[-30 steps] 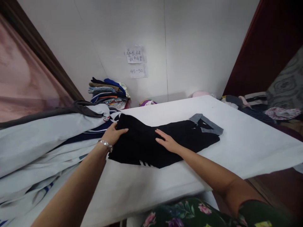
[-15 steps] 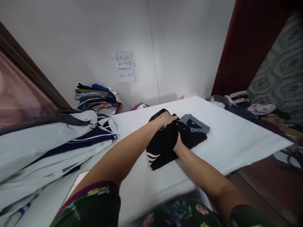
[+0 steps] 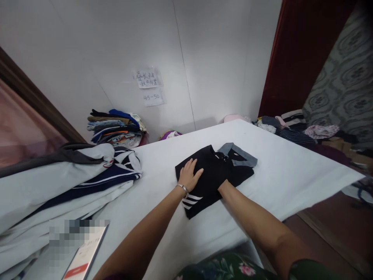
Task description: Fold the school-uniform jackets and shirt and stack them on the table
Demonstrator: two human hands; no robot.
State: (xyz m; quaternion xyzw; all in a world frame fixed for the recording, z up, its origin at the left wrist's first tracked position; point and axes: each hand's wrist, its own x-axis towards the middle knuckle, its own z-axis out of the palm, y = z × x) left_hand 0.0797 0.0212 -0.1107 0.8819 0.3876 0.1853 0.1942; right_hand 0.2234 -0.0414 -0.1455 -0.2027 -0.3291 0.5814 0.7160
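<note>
A folded black long-sleeved top [image 3: 208, 169] with a grey-blue collar and white stripes lies on the white table [image 3: 291, 171]. My left hand [image 3: 190, 175], with a bracelet at the wrist, rests flat on its left part, fingers spread. My right hand [image 3: 225, 187] is slipped under the top layer of black fabric at the near edge; only its wrist end shows, and the fingers are hidden.
White and navy garments [image 3: 96, 171] are heaped along the left. Behind them stands a stack of folded clothes [image 3: 116, 126]. A lit phone [image 3: 86, 252] lies at the near left. More clothes [image 3: 294, 124] pile up beyond the table's right edge.
The black fabric my hands held bunched up now lies flatter over the folded top. My left hand has moved left and nearer, opening flat; my right hand has gone under the fabric.
</note>
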